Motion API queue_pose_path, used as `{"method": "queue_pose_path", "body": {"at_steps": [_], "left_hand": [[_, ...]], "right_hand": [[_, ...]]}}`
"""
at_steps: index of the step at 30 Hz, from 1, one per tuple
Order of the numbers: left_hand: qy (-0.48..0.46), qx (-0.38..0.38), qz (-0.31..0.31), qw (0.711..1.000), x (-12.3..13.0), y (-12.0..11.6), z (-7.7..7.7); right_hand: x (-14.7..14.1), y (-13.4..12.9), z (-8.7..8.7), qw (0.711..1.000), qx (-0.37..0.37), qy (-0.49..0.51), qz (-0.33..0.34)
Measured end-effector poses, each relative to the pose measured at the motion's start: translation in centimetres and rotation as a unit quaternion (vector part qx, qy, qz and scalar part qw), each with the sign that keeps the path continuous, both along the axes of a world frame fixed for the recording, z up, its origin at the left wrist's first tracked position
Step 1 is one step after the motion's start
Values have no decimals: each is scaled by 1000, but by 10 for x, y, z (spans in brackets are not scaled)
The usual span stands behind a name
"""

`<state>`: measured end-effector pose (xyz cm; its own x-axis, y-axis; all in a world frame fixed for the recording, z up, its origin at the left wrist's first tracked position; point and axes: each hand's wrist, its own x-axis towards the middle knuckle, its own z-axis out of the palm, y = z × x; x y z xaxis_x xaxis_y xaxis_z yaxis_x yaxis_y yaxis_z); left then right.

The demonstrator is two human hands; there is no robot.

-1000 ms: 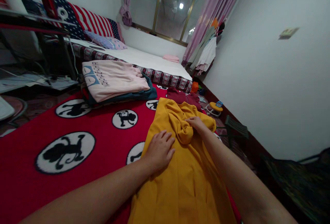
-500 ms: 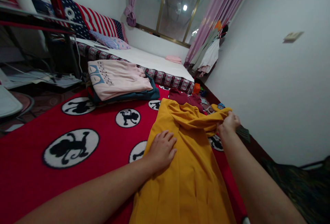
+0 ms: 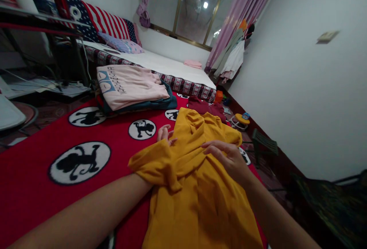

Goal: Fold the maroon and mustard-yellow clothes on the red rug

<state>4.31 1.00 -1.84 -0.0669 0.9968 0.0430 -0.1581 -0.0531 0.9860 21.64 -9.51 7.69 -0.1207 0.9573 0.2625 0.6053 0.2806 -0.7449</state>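
Note:
A yellow garment [image 3: 200, 203] lies spread on a red blanket [image 3: 31, 203] with monkey figures in white ovals. One yellow sleeve crosses the garment toward the left and drapes over my left wrist. My left hand [image 3: 166, 134] shows beyond the sleeve at the garment's left edge, its fingers apart and holding nothing. Above the middle of the garment is my right hand [image 3: 226, 157], fingers apart, with nothing in it. A dark red garment [image 3: 205, 107] lies just beyond the yellow one.
A stack of folded clothes with a pink top [image 3: 132, 86] sits at the back left of the blanket. Behind it is a bed [image 3: 160, 63]. A desk [image 3: 43, 27] stands at left, a yellow stool [image 3: 242, 119] and a green folding stool [image 3: 265, 142] at right.
The sleeve that my right hand held out to the right now lies across to the left. My right hand has let go and moved inward; my left hand has moved up and left, under the sleeve.

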Motion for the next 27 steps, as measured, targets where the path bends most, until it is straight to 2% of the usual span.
{"method": "queue_pose_path", "body": {"at_steps": [2,4,5,7,9,11,13,14,16,18,20,23,24,27], "left_hand": [[-45,18,11,999,2,3,-2],[-60,48,-20,997,6,3,-5],[-27,69,-52,996,7,2,-6],[98,125,-120,980,9,-4,-6],[241,188,-172,936,9,-11,-2],[369,223,-201,880,6,-18,5],[453,226,-204,838,1,-19,12],[475,219,-206,827,-1,-17,14],[469,198,-227,831,-6,-8,17],[404,156,-269,860,-10,4,16],[304,87,-341,885,-15,14,14],[182,-13,-430,884,-21,21,19],[162,-29,-428,889,-23,21,22],[133,-30,-351,927,-26,18,36]], "right_hand": [[4,-2,-20,998,-8,-37,-45],[16,4,-38,995,-31,-41,-80],[21,7,-45,994,-44,-36,-96],[29,14,-54,991,-63,-25,-115],[30,16,-58,992,-67,-20,-105],[24,13,-59,997,-47,-34,-59],[14,6,-58,997,-16,-69,4],[8,2,-58,995,-4,-89,35],[-4,-6,-59,988,5,-124,86],[-14,-12,-61,981,-4,-157,118],[-19,-16,-64,975,-5,-187,124],[-17,-20,-62,973,28,-201,114],[-14,-21,-59,975,53,-186,110],[3,-24,-47,982,145,-100,68]]}}
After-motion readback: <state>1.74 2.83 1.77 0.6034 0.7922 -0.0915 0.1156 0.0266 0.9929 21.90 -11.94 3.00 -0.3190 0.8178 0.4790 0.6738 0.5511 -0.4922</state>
